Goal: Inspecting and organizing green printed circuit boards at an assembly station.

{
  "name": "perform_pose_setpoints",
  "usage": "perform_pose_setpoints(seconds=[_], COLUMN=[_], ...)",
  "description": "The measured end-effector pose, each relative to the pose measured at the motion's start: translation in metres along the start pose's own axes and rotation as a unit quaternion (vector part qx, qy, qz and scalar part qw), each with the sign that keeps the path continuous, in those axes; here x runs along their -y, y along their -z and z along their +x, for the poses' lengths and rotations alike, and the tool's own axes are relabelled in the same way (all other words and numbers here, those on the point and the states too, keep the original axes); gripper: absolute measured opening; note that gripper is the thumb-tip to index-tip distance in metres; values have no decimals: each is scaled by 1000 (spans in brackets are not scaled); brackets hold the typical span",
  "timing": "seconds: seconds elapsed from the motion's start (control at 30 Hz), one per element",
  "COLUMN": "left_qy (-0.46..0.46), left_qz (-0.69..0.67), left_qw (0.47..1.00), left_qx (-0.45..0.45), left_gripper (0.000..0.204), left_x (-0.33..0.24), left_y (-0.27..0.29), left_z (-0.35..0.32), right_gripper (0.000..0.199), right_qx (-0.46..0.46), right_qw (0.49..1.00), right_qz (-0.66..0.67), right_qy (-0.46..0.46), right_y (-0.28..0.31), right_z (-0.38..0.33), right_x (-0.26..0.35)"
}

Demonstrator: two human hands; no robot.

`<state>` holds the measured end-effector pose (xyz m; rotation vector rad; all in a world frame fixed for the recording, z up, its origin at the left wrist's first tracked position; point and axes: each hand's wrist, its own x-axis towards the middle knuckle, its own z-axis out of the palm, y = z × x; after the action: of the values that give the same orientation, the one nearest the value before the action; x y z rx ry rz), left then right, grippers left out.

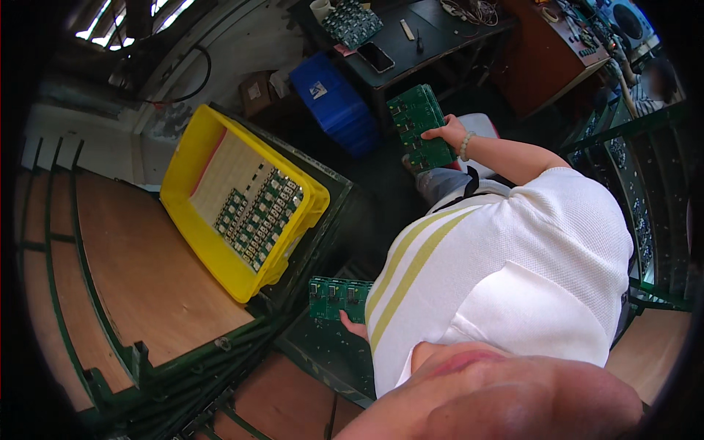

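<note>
My right hand point(449, 135) grips a stack of green circuit boards point(416, 117), its thumb lying across the top face; a beaded bracelet is on that wrist. Lower down, beside my body, my left hand point(353, 325) holds the lower edge of green circuit boards point(334, 297) carrying dark components. Part of this hand and the boards' right end are hidden behind my white shirt. To the left, a yellow bin point(192, 229) contains a cream-coloured sheet point(233, 163) and rows of small boards with components point(260, 220). Neither hand touches the bin.
Blue crates point(334, 106) stand beyond the bin. A dark table point(429, 51) bears a phone point(376, 57), a screwdriver point(419, 42) and stacked circuit boards point(352, 23). Green-framed racks with wooden panels point(139, 257) flank me at left. Another person point(658, 84) is partly visible at far right.
</note>
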<state>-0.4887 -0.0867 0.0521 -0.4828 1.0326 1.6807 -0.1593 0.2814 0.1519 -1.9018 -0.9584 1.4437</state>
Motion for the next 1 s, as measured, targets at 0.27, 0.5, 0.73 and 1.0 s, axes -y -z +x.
perform_pose_setpoints(seconds=[0.27,0.5,0.73,1.0], left_qy=[20,51,112,-112], left_qz=[38,100,178,402], left_qw=[999,992,976,909], left_qx=[28,60,50,4], left_gripper=[48,48,48,48], left_x=[21,72,87,148], left_y=[-138,-307,-405,-503], left_z=[39,124,144,125], right_gripper=[66,72,80,74], right_qx=[-34,-32,-207,-248], right_qw=[996,996,968,961], right_qz=[-45,-33,-107,-81], right_qy=[62,80,94,95], right_y=[39,117,233,320], right_z=[123,244,321,327], right_x=[42,110,173,166])
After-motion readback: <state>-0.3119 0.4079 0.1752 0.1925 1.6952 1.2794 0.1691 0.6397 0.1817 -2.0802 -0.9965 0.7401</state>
